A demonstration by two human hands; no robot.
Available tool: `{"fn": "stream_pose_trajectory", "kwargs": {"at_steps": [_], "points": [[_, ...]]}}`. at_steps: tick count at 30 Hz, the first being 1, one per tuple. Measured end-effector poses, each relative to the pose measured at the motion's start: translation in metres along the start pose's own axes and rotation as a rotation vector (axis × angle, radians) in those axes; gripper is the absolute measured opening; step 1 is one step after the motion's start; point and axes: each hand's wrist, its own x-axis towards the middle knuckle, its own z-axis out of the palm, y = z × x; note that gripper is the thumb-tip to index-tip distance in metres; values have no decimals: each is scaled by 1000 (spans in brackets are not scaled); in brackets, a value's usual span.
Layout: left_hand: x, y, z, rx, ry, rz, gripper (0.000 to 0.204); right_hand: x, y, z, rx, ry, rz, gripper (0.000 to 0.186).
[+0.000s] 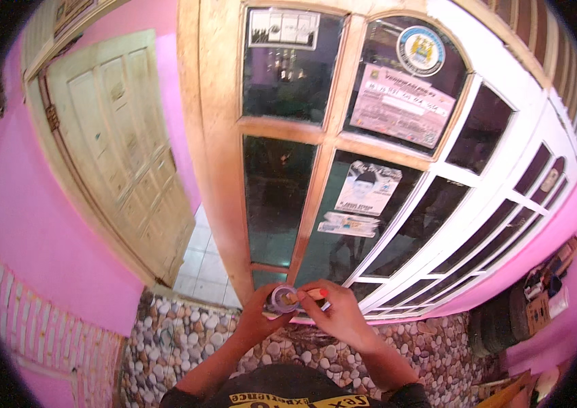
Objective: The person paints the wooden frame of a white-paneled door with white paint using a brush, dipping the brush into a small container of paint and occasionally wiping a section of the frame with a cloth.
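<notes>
Faces a tall, wood-framed window front [329, 139] at twelve to three o'clock, with dark panes and pasted papers. Shows a worn panelled door [108, 122] at ten o'clock and a pebble-patterned floor [173, 340] at six. Brings both bare forearms up from the lower edge: angles the left forearm [224, 360] from seven o'clock toward one, and the right forearm [383, 360] from five toward eleven, converging low in front of the dark shirt [281, 381]. Curls the left hand [261, 310] around the nine o'clock side of a small round container [283, 309], wrapping rather than spreading. Holds this container at six o'clock, just below the window panes, mouth turned up. Bends the right hand [329, 309] inward at the container's three o'clock side, pinching a slim tan tool [311, 294] between thumb and fingers. Points the tool's red end [323, 292] away toward three o'clock and its other end over the container's mouth; cannot tell whether dipping inside or just hovering.
</notes>
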Motion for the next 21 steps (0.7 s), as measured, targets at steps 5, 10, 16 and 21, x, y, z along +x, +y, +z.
{"fn": "stream_pose_trajectory", "kwargs": {"at_steps": [5,10,16,21], "points": [[15,1,-34,-15,-59,10,68,13,-5,27,-75,30,-53,15],[26,-10,-59,-86,-107,100,68,22,-26,50,-36,88,62,16],[33,-15,-87,-85,-129,56,68,31,-29,62,-44,105,132,15],[37,-8,-106,-44,-91,76,68,44,-18,73,506,333,262,17]]}}
